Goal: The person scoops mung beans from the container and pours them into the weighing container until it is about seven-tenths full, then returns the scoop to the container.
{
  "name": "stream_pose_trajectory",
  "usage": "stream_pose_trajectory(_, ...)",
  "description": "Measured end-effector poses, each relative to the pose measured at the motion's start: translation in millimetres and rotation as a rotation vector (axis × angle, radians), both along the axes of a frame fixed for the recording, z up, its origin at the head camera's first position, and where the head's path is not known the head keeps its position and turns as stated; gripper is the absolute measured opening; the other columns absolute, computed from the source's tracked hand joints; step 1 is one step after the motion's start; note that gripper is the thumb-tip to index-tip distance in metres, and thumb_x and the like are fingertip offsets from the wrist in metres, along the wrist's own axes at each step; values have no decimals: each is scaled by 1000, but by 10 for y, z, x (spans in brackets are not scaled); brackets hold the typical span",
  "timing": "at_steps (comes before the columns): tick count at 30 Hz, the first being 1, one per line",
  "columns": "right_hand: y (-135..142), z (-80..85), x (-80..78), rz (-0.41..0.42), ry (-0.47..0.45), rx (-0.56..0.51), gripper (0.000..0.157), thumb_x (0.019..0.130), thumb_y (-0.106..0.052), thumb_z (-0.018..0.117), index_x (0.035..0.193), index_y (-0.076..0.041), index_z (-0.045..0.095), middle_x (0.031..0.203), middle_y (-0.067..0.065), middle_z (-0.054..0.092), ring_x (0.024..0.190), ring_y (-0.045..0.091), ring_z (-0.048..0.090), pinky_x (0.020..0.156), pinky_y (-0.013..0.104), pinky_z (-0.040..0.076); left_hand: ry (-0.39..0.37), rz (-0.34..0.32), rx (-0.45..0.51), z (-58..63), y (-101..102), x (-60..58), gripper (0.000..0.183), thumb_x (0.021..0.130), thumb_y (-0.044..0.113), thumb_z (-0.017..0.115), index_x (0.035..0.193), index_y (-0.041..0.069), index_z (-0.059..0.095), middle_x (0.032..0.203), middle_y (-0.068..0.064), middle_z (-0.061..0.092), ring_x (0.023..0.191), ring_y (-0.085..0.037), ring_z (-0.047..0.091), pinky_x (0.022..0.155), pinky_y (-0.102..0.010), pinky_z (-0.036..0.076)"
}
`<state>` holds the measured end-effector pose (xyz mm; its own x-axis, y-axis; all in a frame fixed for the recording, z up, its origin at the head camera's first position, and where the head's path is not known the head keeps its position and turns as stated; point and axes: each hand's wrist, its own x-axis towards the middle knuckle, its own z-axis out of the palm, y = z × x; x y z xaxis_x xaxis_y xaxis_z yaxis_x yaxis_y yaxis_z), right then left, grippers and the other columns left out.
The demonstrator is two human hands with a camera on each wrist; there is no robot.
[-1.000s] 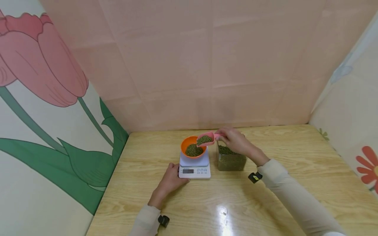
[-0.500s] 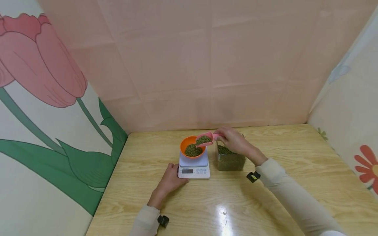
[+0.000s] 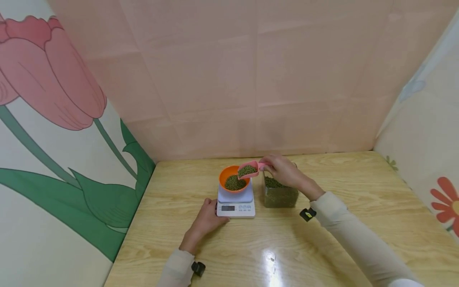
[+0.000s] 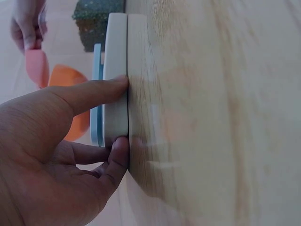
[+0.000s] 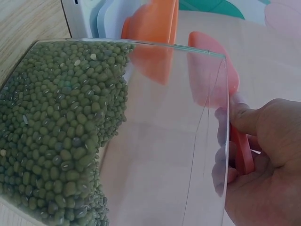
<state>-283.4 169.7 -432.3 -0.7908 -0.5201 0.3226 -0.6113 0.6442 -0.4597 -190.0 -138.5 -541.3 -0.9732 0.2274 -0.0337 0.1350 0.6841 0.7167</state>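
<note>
My right hand (image 3: pixel 285 171) grips the handle of a pink scoop (image 3: pixel 247 170), loaded with green mung beans and held over the right rim of an orange bowl (image 3: pixel 224 175). Mung beans (image 3: pixel 234 183) also cover the bowl's bottom. Beneath the bowl is a white kitchen scale (image 3: pixel 236 211) with a small dark display. My left hand (image 3: pixel 207 218) holds the scale's front left corner; in the left wrist view its thumb (image 4: pixel 101 92) lies along one side and curled fingers (image 4: pixel 117 162) touch another. The right wrist view shows the scoop (image 5: pixel 214 70) partly through clear container plastic.
A clear square container (image 3: pixel 281 198) of mung beans stands right of the scale, below my right hand. The wooden table (image 3: pixel 340 179) ends at a pink-covered back wall (image 3: pixel 201 79). Walls with painted flowers flank it left and right.
</note>
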Motion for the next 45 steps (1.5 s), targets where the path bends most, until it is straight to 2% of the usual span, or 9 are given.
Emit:
stream_pose_trajectory(13,-13,-11,-31,14,42,4,18,99,-9,73,113,2,75,103,14,76,95,30,73,84,50,58,3,0,-4,13,4,-3,69,84,19,91,142,-2,61,117,-11,56,101,-21,46,91,-38,45)
stream_pose_trajectory(21,-28,32,-13,-4,12,25,20,102,-13,71,116,2,75,107,15,76,99,32,73,88,50,59,2,3,-2,-4,0,-13,72,83,20,92,144,-3,60,117,-11,56,101,-22,46,93,-39,45)
stream_pose_trajectory(45,-55,106,29,-26,20,61,23,102,-14,71,118,3,75,108,15,74,104,34,70,93,51,58,-29,13,21,1,-2,-3,70,87,20,90,146,-1,60,117,-8,54,101,-21,44,92,-38,44)
